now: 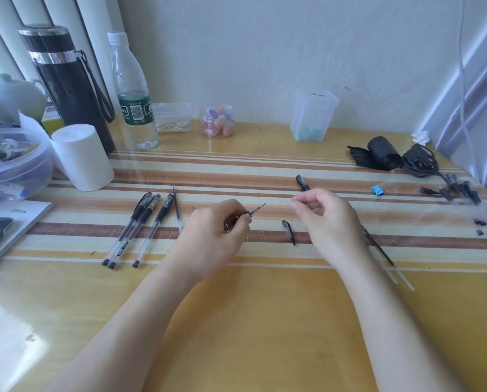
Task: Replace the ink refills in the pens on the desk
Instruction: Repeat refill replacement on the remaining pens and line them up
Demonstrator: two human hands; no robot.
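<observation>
My left hand (217,230) grips a pen (256,210) near its front end, with the metal tip pointing up and to the right. My right hand (327,219) hovers to the right of that tip, fingers curled and thumb close to the forefinger. A black pen part (302,183) sticks out from behind its fingers; whether the hand holds it is unclear. A loose pen cap (289,232) lies on the desk between my hands. Three capped pens (140,227) and a bare refill (177,210) lie to the left. More refills (378,247) lie under my right wrist.
A paper roll (81,157), black flask (67,80), water bottle (133,91) and plastic bowl (13,162) crowd the back left. Small jars (217,120) and a clear box (313,114) line the wall. At right lie a black pouch (381,152), blue clip (377,190) and more pens (463,190).
</observation>
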